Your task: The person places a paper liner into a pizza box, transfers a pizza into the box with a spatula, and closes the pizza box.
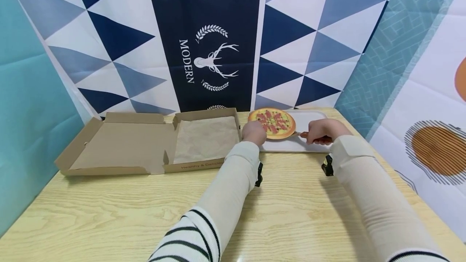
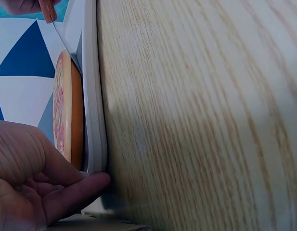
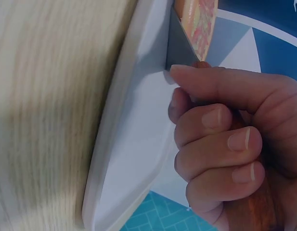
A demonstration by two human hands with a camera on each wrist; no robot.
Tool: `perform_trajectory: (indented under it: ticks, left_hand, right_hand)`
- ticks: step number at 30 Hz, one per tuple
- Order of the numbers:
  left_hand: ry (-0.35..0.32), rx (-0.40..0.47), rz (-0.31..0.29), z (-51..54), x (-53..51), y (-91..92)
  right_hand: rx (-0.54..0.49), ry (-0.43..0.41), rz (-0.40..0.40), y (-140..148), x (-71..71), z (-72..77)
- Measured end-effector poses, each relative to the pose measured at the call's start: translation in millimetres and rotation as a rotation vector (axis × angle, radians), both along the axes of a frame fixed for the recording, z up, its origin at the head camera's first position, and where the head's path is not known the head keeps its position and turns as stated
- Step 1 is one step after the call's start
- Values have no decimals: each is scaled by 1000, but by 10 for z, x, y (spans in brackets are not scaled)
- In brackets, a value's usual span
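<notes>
On the white tray (image 1: 287, 146) at the back right lies a round pizza (image 1: 274, 123) with pink and yellow topping. My right hand (image 1: 322, 130) curls round the wooden handle (image 3: 254, 211) of a pizza server. The server's metal blade (image 3: 179, 45) reaches under the pizza's near right edge; how far in is hidden. At the tray's left end my left hand (image 1: 254, 133) pinches the tray rim (image 2: 94, 106) between thumb and fingers, close beside the pizza. In the left wrist view the pizza's orange side (image 2: 77, 115) sits just inside that rim.
Left of the tray stands an open cardboard pizza box (image 1: 200, 166), its lid (image 1: 123, 148) folded out to the left. Brown paper (image 1: 207, 138) lines its base. Behind the wooden table (image 1: 284, 205) hangs a patterned cloth (image 1: 207, 11).
</notes>
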State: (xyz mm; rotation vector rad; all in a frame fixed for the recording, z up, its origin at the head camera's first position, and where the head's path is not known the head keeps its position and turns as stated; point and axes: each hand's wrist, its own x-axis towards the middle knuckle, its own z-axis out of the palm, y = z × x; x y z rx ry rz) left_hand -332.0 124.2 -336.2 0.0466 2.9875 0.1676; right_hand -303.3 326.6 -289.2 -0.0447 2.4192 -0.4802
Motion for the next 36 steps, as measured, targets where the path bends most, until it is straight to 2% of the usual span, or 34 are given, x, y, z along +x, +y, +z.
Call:
perform_trajectory:
  ticks: [11,21,29,36]
  left_hand:
    - [17,-12,-56,8,60,21]
    - [28,5,-63,-3,107,63]
    - [49,-7,-75,-5,121,43]
    - [40,-1,-84,3,140,31]
  right_hand:
    - [70,70,45,38,26,-12]
    - [24,91,26,150,67,-35]
    - [-25,86,16,233,100,7]
    - [-17,76,21,291,158,36]
